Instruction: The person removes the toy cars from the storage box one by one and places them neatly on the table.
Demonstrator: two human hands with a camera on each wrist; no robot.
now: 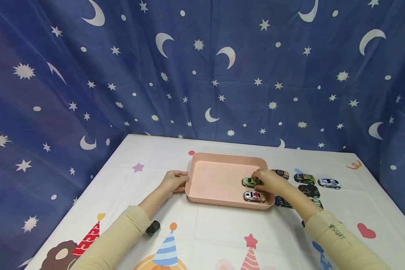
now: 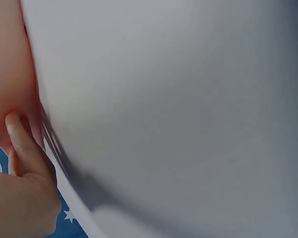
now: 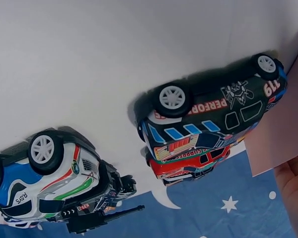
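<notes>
A shallow pink tray (image 1: 216,178) lies on the table. At its left rim is my left hand (image 1: 173,182), holding the side wall; the left wrist view shows a finger (image 2: 27,144) against the wall. Inside the tray's right part, my right hand (image 1: 271,183) pinches a green toy car (image 1: 249,182), whose right end its fingers cover. A white and red toy car (image 1: 254,197) sits just in front of it in the tray. Only the edge of the right hand (image 3: 294,188) appears in the right wrist view, beside the tray's outer wall (image 3: 278,124).
Right of the tray stand several toy cars, among them a white one (image 1: 329,183), a green-orange one (image 1: 304,178) and a black one (image 1: 309,190). A dark car (image 3: 213,111) is close to the tray wall. Another dark object (image 1: 153,228) lies by the left sleeve.
</notes>
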